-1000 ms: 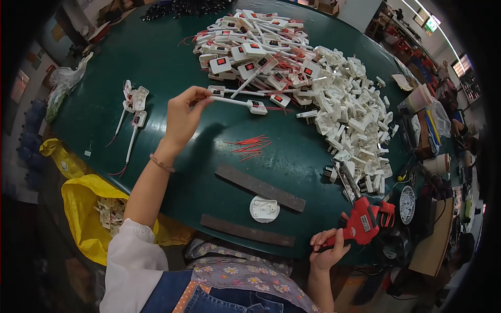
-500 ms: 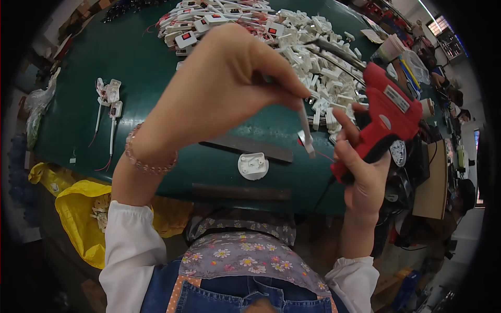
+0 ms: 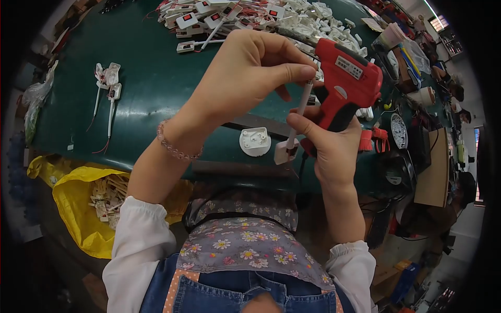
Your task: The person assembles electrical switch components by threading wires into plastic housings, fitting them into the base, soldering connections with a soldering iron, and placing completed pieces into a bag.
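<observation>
My left hand (image 3: 250, 68) pinches the upper end of a thin white tube, which hangs down to a small white switch housing (image 3: 286, 152). Wrapped round the handle of a red glue gun (image 3: 347, 75) is my right hand (image 3: 334, 151), its thumb close to the tube; I cannot tell if it touches. The gun's nozzle points left and is partly hidden behind my left fingers. Below my left hand, a round white base (image 3: 255, 141) with a raised square on it lies on the green table (image 3: 156, 94).
Dark metal bars (image 3: 240, 169) lie near the table's front edge. White switch assemblies (image 3: 209, 18) and loose white parts (image 3: 308, 18) pile up at the back. A few wired pieces (image 3: 108, 86) lie left. A yellow bag (image 3: 73, 208) of parts hangs front left.
The glue gun has moved left and slightly up, closer to my left hand. The tube with its housing has shifted left and turned, the housing now showing larger.
</observation>
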`<state>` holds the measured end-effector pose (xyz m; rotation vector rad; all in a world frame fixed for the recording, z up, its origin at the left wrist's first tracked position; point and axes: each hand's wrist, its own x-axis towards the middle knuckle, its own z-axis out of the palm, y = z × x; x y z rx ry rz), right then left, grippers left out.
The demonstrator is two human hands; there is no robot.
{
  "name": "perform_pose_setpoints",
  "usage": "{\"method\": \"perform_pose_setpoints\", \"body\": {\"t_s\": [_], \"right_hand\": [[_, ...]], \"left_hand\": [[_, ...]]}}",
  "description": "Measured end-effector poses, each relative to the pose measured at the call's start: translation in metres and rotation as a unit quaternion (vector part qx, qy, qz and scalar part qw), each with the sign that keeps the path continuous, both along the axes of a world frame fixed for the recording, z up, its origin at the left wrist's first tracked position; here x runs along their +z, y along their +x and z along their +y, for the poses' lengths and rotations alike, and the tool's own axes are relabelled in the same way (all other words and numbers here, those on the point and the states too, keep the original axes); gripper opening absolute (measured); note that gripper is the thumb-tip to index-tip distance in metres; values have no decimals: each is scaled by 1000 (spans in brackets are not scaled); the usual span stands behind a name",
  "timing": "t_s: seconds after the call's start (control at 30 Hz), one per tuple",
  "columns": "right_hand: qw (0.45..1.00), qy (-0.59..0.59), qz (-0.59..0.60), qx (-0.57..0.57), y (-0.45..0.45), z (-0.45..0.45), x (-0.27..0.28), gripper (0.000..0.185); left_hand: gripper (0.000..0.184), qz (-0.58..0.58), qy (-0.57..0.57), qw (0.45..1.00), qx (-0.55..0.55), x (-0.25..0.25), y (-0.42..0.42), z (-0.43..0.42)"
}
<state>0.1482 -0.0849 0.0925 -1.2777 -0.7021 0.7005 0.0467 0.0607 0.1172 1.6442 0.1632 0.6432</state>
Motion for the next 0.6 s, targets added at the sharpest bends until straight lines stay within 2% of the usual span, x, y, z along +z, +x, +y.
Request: {"method": "perform_pose_setpoints", "body": {"t_s": [0.1,0.2,0.27,0.3,0.33,0.4,0.5,0.57,0.6], "right_hand": [[1000,-9,7,2,-7,8,-7,52],[1000,-11,23,1,-8,12,-14,51],[1000,-5,26,2,-4,15,-16,54],[1000,-5,16,-4,-2,15,-14,41],[1000,-6,7,-10,0,15,-14,28],[1000,-4,-11,-10,0,17,-16,30],[1000,-4,-13,-6,-9,19,-22,31],[998,-16,-64,21,-14,19,-32,56],[997,-19,-73,23,-17,18,-33,55]], "left_hand": [[23,-16,-23,998,58,-8,-11,-9],[17,-36,54,964,256,-25,-37,-34],[23,-30,280,925,253,-46,-62,-46],[26,-13,365,910,196,-54,-74,-51],[30,4,444,886,136,-62,-83,-57],[31,63,540,833,103,-74,-88,-75],[25,87,562,818,87,-90,-87,-80],[24,92,573,809,87,-97,-86,-78],[23,88,591,799,72,-100,-85,-77]]}}
